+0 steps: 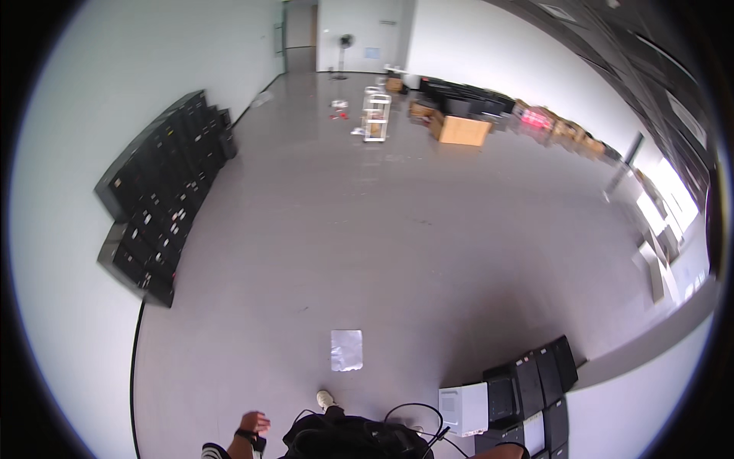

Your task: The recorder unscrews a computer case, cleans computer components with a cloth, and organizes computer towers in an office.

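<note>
The person's bare left hand (254,422), at near left, was loosely uncurled and empty, the unseen right hand's grip could not be told, and a white box-shaped case (464,408) stood at near right.

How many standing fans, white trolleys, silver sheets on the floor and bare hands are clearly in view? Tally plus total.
Standing fan: 1
White trolley: 1
Silver sheet: 1
Bare hand, the left hand: 1
Total: 4
</note>
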### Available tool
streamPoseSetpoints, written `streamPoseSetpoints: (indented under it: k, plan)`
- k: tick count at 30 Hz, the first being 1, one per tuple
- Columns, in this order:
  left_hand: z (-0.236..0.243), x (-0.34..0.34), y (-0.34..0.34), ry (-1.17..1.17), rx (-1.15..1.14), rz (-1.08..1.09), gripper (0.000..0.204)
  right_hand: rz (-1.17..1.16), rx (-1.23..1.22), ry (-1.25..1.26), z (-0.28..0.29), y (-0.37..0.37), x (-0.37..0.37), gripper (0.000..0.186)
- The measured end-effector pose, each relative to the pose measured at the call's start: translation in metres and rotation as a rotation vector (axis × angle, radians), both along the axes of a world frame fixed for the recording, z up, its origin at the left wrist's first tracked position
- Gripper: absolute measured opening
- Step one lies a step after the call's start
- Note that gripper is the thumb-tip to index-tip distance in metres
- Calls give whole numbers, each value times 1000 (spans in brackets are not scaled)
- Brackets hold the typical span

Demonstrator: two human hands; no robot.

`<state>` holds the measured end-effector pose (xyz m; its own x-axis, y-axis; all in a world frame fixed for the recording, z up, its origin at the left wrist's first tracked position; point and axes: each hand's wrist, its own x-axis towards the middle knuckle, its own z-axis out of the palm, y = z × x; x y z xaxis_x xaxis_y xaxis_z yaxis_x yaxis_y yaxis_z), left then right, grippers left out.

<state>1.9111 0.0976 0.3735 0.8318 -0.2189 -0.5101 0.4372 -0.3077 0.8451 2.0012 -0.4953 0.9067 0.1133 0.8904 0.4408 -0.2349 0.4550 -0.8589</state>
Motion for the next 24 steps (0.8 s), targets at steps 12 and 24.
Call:
streamPoseSetpoints:
  k: [12,24]
  plan:
    - [92,-22,15,416,-183,1212,26,669,-281,-160,18,254,203,15]
    - [99,-121,-35,901,-535,1908,41,1094,-31,-91,-3,537,359,16]
